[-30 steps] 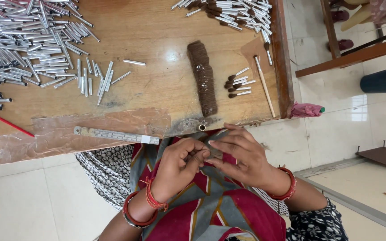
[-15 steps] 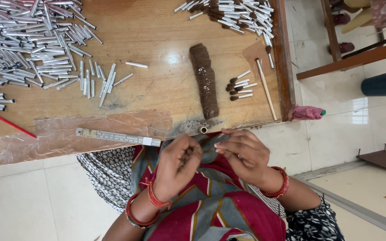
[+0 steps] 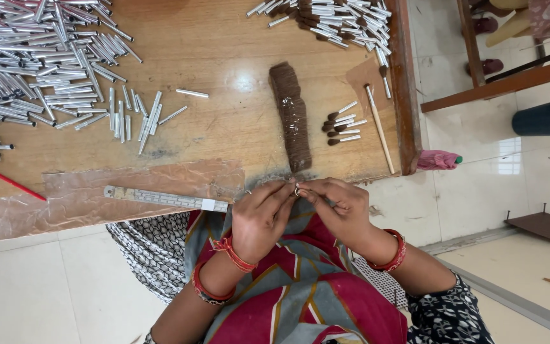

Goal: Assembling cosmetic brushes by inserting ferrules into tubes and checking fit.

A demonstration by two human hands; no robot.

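Both hands meet at the near edge of the wooden table (image 3: 237, 57), just in front of the person's lap. Left hand (image 3: 259, 216): fingers curled in, thumb and forefinger tips pinched together at a small metal tube (image 3: 296, 190); the other fingers are folded loosely beneath. Right hand (image 3: 338, 207): thumb and forefinger likewise closed on the same small piece from the right, remaining fingers bent and stacked behind. The fingertips of the two hands touch each other around it. The tube shows only as a short silvery ring end between the fingertips; the rest is covered, so its length and whatever is inside cannot be told. It sits just near of the near end of a long brown bundle of fibre (image 3: 291, 114), which lies on the table running near to far. Right of the bundle, a small group of finished brush tips (image 3: 342, 124) with dark heads and silver ferrules, and a thin wooden stick (image 3: 380, 130) beside them. Far left, a large heap of loose silver tubes (image 3: 33, 57). Far right, a second pile of tubes with dark tips (image 3: 338, 19). A steel ruler (image 3: 167, 199) lies along the near table edge, left of the left hand, on a sheet of clear plastic film (image 3: 97, 197). Red bangles on both wrists.
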